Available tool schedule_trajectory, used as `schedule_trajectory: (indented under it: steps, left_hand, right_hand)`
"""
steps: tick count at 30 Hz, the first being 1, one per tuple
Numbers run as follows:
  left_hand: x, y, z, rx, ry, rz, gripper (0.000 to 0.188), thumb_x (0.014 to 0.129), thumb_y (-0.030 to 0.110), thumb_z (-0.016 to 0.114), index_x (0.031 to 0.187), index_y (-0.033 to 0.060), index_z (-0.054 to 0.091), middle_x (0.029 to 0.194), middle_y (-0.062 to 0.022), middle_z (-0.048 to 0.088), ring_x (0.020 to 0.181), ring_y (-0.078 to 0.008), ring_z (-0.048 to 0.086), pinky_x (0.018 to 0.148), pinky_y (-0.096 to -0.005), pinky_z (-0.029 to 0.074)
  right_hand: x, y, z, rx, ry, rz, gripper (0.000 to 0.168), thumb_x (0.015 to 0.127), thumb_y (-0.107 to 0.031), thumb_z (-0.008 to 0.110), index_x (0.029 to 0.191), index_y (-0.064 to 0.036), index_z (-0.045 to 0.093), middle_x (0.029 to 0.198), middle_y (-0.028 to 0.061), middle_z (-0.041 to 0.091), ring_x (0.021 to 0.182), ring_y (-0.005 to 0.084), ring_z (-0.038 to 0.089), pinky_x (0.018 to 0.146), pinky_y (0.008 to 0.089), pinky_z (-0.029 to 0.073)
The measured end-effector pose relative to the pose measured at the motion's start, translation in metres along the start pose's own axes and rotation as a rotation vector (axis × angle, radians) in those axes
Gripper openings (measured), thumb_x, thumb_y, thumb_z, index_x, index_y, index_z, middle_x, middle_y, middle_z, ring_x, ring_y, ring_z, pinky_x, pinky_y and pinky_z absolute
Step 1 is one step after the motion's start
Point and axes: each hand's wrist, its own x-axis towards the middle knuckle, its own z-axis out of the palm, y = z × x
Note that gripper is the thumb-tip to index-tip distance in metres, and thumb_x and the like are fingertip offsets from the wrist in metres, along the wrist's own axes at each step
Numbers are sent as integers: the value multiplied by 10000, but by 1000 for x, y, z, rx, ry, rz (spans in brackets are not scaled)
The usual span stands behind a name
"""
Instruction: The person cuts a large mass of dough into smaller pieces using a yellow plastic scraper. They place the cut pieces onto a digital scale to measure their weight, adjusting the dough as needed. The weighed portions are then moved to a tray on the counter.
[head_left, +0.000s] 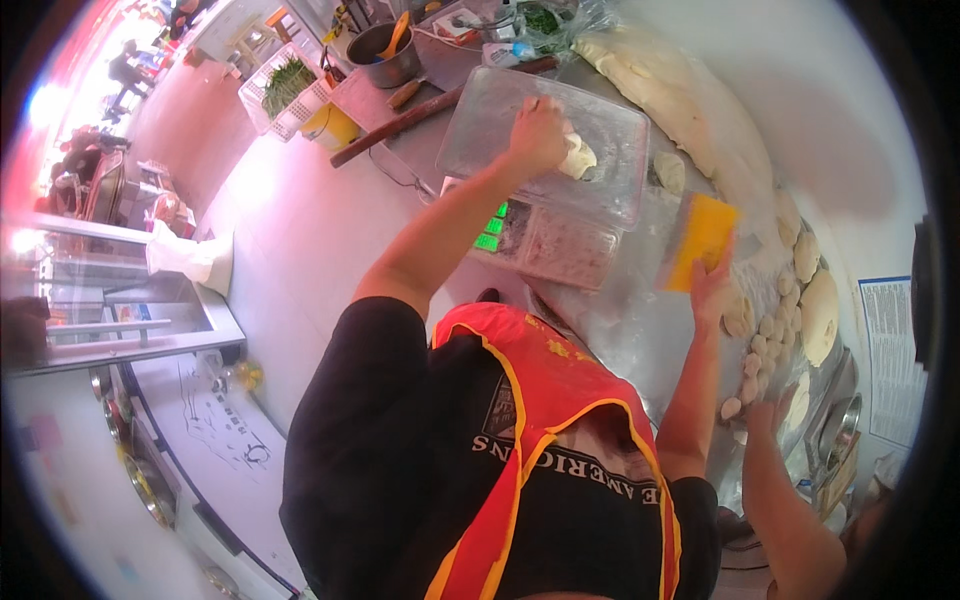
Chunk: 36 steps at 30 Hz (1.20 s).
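Note:
My left hand (538, 135) has its fingers curled around a piece of pale dough (579, 157) at a clear plastic tray (480, 142). The tray sits across a digital scale (574, 251) with a lit green display, partly behind my left forearm. In my right hand (709, 281) is a yellow dough scraper (701, 236) with a greyish blade, slightly blurred, above the worktable (637, 300). A small dough lump (669, 172) lies just right of the tray. Another dough piece (737, 315) rests beside my right wrist.
A long dough mass (652, 90) lies along the wall side. Several small dough balls (765, 345) and a larger slab (819, 319) are at right, near a co-worker's hand (765, 409). A rolling pin (405, 127), pot (382, 56) and basket of greens (289, 86) are beyond.

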Motion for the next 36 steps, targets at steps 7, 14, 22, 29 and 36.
schedule_trajectory:
  steps: [7, 14, 22, 29, 36]
  left_hand:
    - [1, 22, 12, -118, -216, -201, 197, 730, 160, 634, 908, 105, 698, 996, -112, 610, 936, -292, 574, 802, -404, 471]
    - [27, -35, -23, -696, -488, -457, 292, 797, 162, 582, 1070, 69, 624, 966, -133, 644, 910, -268, 615, 787, -365, 477]
    - [-8, -13, 21, -383, 61, -467, 201, 814, 196, 540, 959, 120, 657, 885, -133, 658, 831, -315, 631, 718, -412, 485]
    - [9, -83, -60, -336, -103, -386, 269, 804, 211, 527, 1037, 161, 652, 975, -163, 644, 895, -336, 619, 771, -416, 484]
    - [-24, -91, -50, -277, -388, 54, 461, 731, 165, 563, 1185, 88, 561, 1042, -167, 633, 966, -338, 597, 836, -390, 472]
  right_hand:
    - [-13, 8, 4, 116, 1, -14, 721, 765, -34, 487, 1431, -108, 218, 1312, 201, 464, 1083, 342, 553, 857, 367, 449]
    - [-28, 43, -8, 132, 84, -60, 720, 764, -21, 481, 1430, -92, 217, 1373, 185, 408, 1222, 332, 444, 975, 354, 373]
    - [-30, 30, -5, 178, 54, -113, 707, 765, -26, 483, 1424, -70, 231, 1377, 184, 402, 1253, 294, 417, 996, 337, 350]
    - [-35, 30, -9, 155, 49, -8, 695, 762, -28, 490, 1415, -48, 253, 1373, 194, 402, 1252, 295, 416, 1001, 332, 341]
    - [-38, 35, -12, 184, 23, -14, 697, 774, -25, 488, 1423, -53, 232, 1364, 205, 409, 1231, 289, 443, 989, 337, 356]
